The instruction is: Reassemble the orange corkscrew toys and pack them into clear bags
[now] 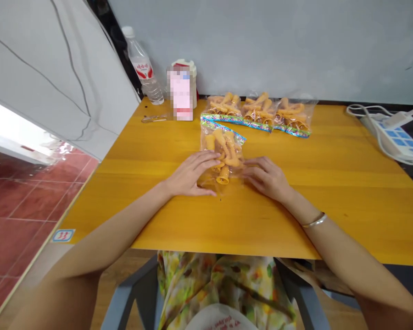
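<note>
A clear plastic bag of orange cone-shaped snacks (223, 146) lies on the yellow wooden table (330, 206), its colourful printed strip at the far end. My left hand (191, 173) presses on the bag's left side, and my right hand (266, 178) rests on its right side, fingers pointing inward. The bag's lower part sits between them. Behind it, a row of 3 similar sealed bags (258, 112) lies near the wall, out of reach of my fingers.
A water bottle (142, 64), a white-capped container (187, 75), a blurred pink package (181, 94) and a metal clip (154, 118) stand at the back left. A power strip (395, 137) with white cables lies at the right. The table's left edge drops to a red tile floor (20, 206).
</note>
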Demonstrator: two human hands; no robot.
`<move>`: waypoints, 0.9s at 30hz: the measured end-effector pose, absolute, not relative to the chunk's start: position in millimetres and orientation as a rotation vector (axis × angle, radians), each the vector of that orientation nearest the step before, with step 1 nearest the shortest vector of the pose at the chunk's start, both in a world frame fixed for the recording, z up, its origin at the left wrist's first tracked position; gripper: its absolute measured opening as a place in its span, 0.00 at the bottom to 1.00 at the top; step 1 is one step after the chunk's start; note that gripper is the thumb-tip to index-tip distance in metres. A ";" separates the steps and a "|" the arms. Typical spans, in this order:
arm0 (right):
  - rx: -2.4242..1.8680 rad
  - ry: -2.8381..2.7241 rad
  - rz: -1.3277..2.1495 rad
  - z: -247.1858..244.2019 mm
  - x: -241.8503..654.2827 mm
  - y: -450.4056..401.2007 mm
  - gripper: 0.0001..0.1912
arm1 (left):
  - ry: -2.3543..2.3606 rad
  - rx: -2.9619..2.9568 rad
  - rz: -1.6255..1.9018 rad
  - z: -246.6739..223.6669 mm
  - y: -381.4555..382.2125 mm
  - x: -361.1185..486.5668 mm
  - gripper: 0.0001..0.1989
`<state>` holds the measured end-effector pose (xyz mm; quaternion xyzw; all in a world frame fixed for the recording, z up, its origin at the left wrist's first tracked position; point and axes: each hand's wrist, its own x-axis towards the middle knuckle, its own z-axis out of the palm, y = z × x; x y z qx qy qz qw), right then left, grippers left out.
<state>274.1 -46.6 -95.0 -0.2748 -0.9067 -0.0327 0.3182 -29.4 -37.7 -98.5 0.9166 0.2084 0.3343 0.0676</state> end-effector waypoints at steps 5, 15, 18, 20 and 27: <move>-0.653 -2.459 -0.099 -88.7 263.1 -42.5 0.05 | 0.770 2.591 1.070 -92.9 -48.3 -16.9 0.34; -0.584 -2.485 0.077 -98.4 256.2 -51.5 0.06 | 1.252 2.606 0.751 -93.4 -54.4 7.9 0.24; -0.553 -2.454 0.097 -98.8 253.8 -53.3 0.06 | 1.416 2.611 0.716 -91.4 -54.0 15.4 0.21; -0.536 -2.450 0.087 -97.6 251.8 -54.8 0.06 | 1.522 2.622 0.691 -91.5 -52.0 20.5 0.18; -0.611 -2.462 0.087 -90.0 257.0 -51.8 0.05 | 1.434 2.654 0.869 -101.1 -43.2 17.5 0.12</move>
